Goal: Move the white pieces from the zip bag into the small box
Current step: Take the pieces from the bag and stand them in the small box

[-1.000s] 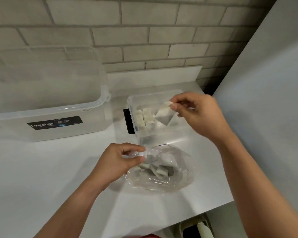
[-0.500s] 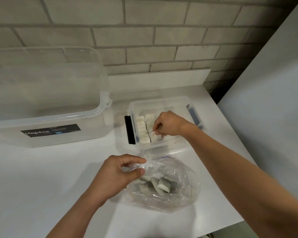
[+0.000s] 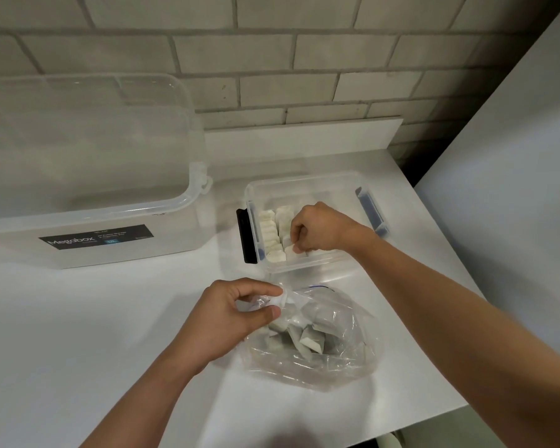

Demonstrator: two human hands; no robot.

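The right hand (image 3: 324, 229), a second ago up in the air with a white wedge-shaped piece above the small clear plastic box (image 3: 304, 180), is now lowered inside that box; its fingers are curled and pinch a white piece (image 3: 290, 250) at the near end of the second row; the piece touches its neighbours, so it looks to be in the act of being seated rather than already let go. The left hand (image 3: 236, 313) has not shifted; thumb and forefinger pinch the mouth of the clear, crinkled plastic zip bag (image 3: 340, 363), which lies on the white table (image 3: 78, 334) just in front of the box. For the task this means one more piece is across; the box carries two neat rows of white pieces (image 3: 269, 231) along its left side; a loose heap of white pieces (image 3: 311, 337) remains in the bag, so the job is judged partly done, with several trips left.

As for writing, the large clear plastic storage tub (image 3: 88, 189) on the left bears a black label (image 3: 96, 237) reading "Megabox" in pale letters; the smaller print and a blue patch beside it are too small to read; the small box shows a black clip (image 3: 244, 240) on its left end and a blue-grey clip (image 3: 370, 211) on its right, with no lettering; the bag shows only a thin blue line (image 3: 317, 287) near its zip.
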